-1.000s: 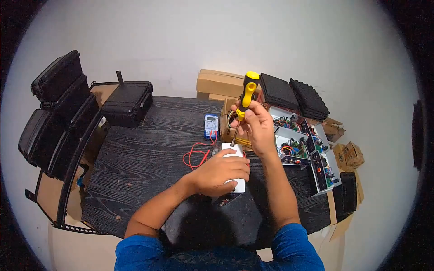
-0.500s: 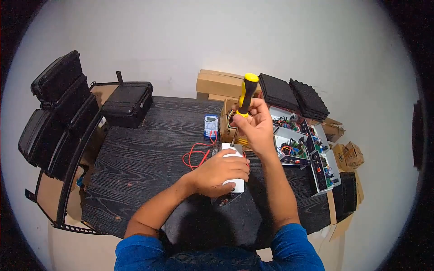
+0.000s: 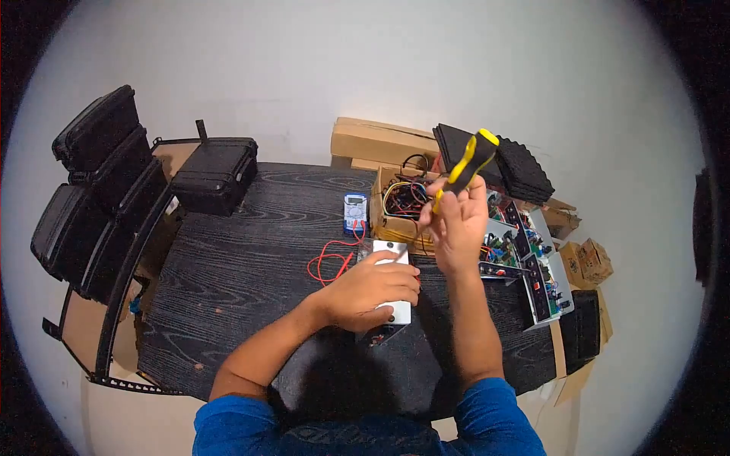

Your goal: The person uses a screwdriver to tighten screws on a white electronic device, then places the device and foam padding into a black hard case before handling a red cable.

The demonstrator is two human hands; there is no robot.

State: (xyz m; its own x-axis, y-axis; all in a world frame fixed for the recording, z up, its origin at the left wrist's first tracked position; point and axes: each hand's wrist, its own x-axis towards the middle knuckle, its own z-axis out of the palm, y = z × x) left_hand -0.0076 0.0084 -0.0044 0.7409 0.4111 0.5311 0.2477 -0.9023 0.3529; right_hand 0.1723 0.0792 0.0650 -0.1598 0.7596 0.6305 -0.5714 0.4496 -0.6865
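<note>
Dark, wood-grained table standing against a plain pale wall, evenly lit and without windows. At the table's left edge, a row of black hard cases leaning on a frame; a further black case at the table's far left corner. Against the wall behind the table, stacked cardboard boxes with black foam pads beside them. Along the right edge, smaller cardboard boxes. Pale floor visible to the right of the table.
</note>
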